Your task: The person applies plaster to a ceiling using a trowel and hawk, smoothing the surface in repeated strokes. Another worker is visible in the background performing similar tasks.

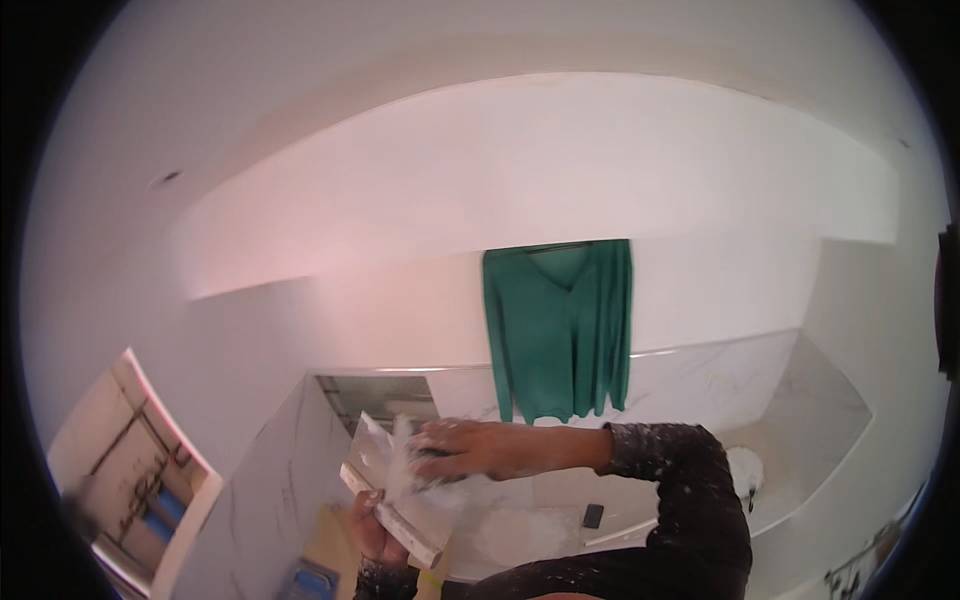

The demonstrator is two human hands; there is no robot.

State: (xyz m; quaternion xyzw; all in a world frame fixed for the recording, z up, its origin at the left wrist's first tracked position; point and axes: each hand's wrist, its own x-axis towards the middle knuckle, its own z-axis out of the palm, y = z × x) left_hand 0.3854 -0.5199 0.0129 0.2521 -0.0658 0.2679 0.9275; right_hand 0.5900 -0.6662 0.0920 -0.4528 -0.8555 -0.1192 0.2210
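My left hand (368, 532) is wrapped round the long pale bar of a wide plastering blade (395, 520), which is tilted and smeared with white paste. Just above the blade, my right hand (465, 450) reaches across from the right with its fingers curled. They close on something dark that is mostly hidden, and a blurred white patch (400, 460) lies beside the fingertips. White splashes speckle the dark right sleeve (665, 450).
A green V-neck sweater (560, 330) hangs on the wall ahead, above marble-patterned tiles (710, 395). A framed opening (185, 490) with pipes behind it stands at left. Below are a blue container (312, 580), a small dark rectangle (593, 516) and a round white object (745, 472).
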